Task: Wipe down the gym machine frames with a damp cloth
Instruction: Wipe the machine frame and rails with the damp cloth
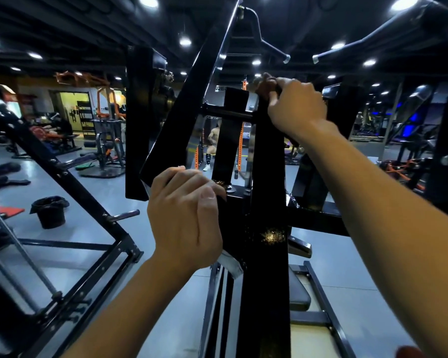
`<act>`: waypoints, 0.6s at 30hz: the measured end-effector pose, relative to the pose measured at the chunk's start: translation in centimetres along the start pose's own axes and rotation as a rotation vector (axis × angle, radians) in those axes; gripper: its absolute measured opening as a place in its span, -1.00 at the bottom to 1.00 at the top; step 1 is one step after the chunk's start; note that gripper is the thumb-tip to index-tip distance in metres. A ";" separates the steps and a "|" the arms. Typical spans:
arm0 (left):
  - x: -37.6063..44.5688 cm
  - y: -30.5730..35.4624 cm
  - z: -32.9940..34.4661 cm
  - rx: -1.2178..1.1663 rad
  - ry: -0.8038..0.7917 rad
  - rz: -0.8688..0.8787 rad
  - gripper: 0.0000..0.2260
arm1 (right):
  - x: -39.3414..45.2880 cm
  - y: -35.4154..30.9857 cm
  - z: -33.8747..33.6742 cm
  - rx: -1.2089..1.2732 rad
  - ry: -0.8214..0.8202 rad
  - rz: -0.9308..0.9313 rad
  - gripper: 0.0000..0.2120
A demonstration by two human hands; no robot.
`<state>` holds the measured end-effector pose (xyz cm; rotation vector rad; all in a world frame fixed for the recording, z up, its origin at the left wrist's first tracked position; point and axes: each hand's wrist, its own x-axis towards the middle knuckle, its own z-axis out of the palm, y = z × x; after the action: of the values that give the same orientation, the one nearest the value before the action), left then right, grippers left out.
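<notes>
Nearest, the left hand [185, 215] grips the black upright post [265, 267] low with a pale cloth [230, 264] beneath it, while farther up the same vertical axis the right hand [295, 104] pinches a brown rag [265, 86] at its top.

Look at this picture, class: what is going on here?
A person in a gym is cleaning a black machine frame. The left hand grips the upright post low down, with a pale cloth poking out beneath it. The right hand is curled round something dark at the top of the same post; what it holds is too dark to tell. A black bucket stands on the floor to the left.
</notes>
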<state>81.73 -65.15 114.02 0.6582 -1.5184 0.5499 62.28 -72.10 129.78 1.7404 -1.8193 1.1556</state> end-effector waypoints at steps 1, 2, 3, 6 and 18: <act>0.0 0.1 -0.1 -0.001 -0.003 -0.007 -0.53 | -1.2 -0.1 0.0 -0.026 0.011 0.011 -0.64; 0.0 0.1 -0.1 -0.005 -0.004 -0.013 -0.53 | -2.6 0.2 0.0 -0.061 0.023 0.014 -0.63; -0.1 0.2 -0.1 -0.008 0.000 -0.016 -0.54 | -4.4 0.3 -0.1 -0.092 0.042 0.002 -0.63; -0.1 0.2 0.1 -0.013 0.012 -0.015 -0.55 | -5.6 0.3 -0.2 -0.123 0.080 -0.035 -0.64; 0.0 0.7 -0.3 0.006 -0.008 -0.041 -0.55 | -4.4 1.0 0.4 -0.015 0.050 -0.024 -0.61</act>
<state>81.48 -64.47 114.11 0.6951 -1.5083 0.5215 62.23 -69.64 125.95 1.7050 -1.7694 1.1625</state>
